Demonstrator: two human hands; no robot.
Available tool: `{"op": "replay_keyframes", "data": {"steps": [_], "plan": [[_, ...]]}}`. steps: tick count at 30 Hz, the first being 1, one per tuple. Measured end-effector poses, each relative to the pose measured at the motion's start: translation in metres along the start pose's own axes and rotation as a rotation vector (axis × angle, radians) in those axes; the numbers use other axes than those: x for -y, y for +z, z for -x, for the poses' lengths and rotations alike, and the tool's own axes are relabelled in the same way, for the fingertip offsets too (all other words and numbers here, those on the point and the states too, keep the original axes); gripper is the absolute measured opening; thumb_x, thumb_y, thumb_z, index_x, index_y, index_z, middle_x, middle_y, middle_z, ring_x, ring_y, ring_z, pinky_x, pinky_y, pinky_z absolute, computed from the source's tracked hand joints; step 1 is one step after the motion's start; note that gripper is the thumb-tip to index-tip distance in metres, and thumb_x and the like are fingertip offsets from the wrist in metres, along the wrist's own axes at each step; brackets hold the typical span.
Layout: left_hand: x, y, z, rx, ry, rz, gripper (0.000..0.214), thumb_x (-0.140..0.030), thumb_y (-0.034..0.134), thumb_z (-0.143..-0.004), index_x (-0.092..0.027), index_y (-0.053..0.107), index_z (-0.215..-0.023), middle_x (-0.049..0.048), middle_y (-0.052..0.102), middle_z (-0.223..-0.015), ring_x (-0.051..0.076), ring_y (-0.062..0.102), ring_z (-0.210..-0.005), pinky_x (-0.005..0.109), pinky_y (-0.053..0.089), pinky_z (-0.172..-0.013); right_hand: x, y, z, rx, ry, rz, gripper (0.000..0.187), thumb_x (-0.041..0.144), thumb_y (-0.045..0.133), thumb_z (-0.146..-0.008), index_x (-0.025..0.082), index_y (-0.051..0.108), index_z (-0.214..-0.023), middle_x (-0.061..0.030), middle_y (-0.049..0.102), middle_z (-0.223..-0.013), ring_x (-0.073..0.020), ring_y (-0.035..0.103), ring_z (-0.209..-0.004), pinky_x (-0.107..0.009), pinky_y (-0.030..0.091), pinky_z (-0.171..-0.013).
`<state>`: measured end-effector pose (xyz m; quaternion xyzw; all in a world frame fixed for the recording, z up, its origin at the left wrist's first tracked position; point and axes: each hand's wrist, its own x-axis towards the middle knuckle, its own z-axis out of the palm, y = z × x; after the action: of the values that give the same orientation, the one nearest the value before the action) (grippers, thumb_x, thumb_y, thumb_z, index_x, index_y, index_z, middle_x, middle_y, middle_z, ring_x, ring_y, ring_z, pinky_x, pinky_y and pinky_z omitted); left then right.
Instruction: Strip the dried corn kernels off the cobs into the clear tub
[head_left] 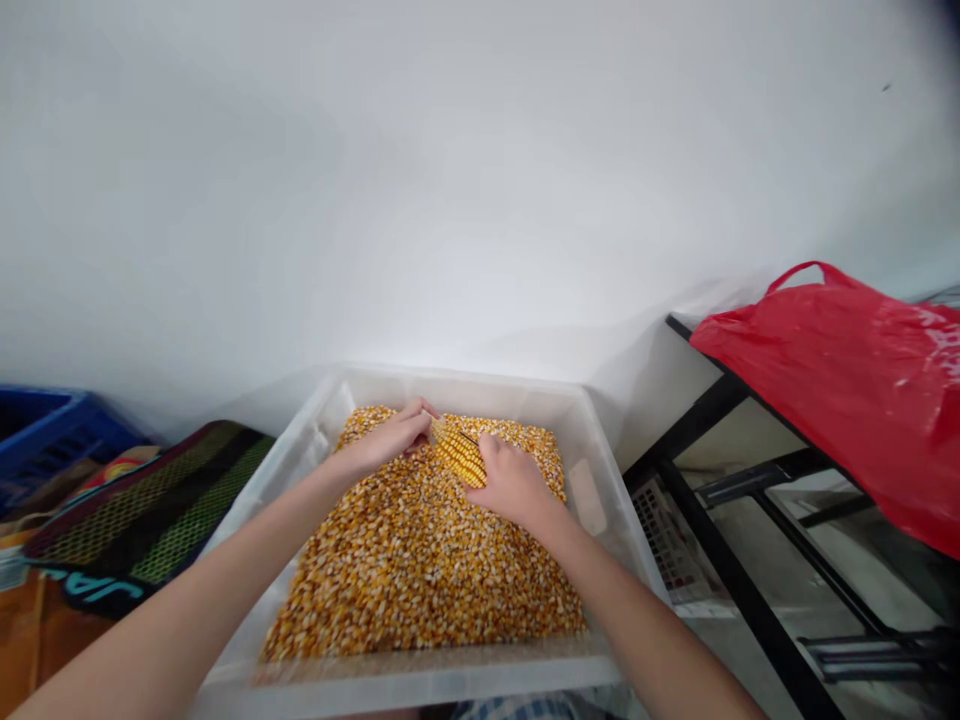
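Note:
A yellow corn cob [459, 456] is held just above a bed of loose corn kernels [420, 560]. My left hand [405, 430] has its fingers closed at the pale far-left end of the cob. Around the cob's near-right end my right hand [514, 482] is wrapped, thumb below and fingers above. A thin dark line runs along the cob's upper side by the right fingers; I cannot tell what it is. The kernels fill a white plastic bin [450, 385] under both hands.
To the left are a mesh bag [150, 510] and a blue crate [45, 440]. At right, a red plastic bag [840, 390] lies over a black metal frame [697, 510], with a light perforated basket [664, 540] below. A white wall [450, 180] rises behind the bin.

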<state>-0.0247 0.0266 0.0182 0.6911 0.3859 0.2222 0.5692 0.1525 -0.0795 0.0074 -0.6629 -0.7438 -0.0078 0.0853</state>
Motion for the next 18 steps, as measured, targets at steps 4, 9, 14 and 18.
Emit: {"op": "replay_keyframes", "data": {"steps": [4, 9, 14, 18], "plan": [[0.009, 0.006, -0.005, -0.077, -0.013, -0.054, 0.022, -0.032, 0.035, -0.075, -0.019, 0.045, -0.09, -0.0051, 0.039, -0.055, 0.011, 0.035, -0.047, 0.022, 0.027, -0.043, 0.0, 0.004, 0.0, 0.009, 0.004, 0.026, 0.043, 0.043, 0.057, -0.068, 0.019, 0.04, -0.1, -0.0069, 0.056, -0.094, -0.0217, 0.056, -0.082, -0.031, 0.043, -0.067], [0.008, 0.011, -0.006, -0.156, 0.031, -0.077, 0.017, -0.027, 0.039, -0.071, -0.017, 0.046, -0.083, -0.0043, 0.042, -0.056, 0.01, 0.039, -0.05, 0.021, 0.03, -0.046, 0.0, 0.006, 0.0, -0.012, 0.0, 0.016, 0.043, 0.044, 0.056, -0.067, 0.02, 0.04, -0.099, -0.0052, 0.057, -0.093, -0.021, 0.057, -0.081, -0.03, 0.043, -0.066], [0.002, 0.004, -0.004, -0.034, -0.027, 0.037, 0.02, -0.028, 0.034, -0.073, -0.018, 0.046, -0.084, -0.0041, 0.04, -0.053, 0.011, 0.036, -0.046, 0.022, 0.027, -0.043, -0.001, 0.005, 0.0, -0.029, 0.005, 0.003, 0.045, 0.049, 0.055, -0.068, 0.019, 0.04, -0.099, -0.0051, 0.057, -0.093, -0.0205, 0.057, -0.08, -0.029, 0.043, -0.064], [0.003, 0.0, -0.002, -0.012, 0.027, -0.006, 0.019, -0.03, 0.038, -0.074, -0.019, 0.045, -0.087, -0.0044, 0.041, -0.057, 0.01, 0.038, -0.049, 0.022, 0.028, -0.045, -0.001, 0.005, 0.0, -0.022, 0.006, 0.001, 0.045, 0.05, 0.053, -0.069, 0.019, 0.04, -0.1, -0.0057, 0.057, -0.093, -0.0203, 0.057, -0.079, -0.029, 0.042, -0.064]]}}
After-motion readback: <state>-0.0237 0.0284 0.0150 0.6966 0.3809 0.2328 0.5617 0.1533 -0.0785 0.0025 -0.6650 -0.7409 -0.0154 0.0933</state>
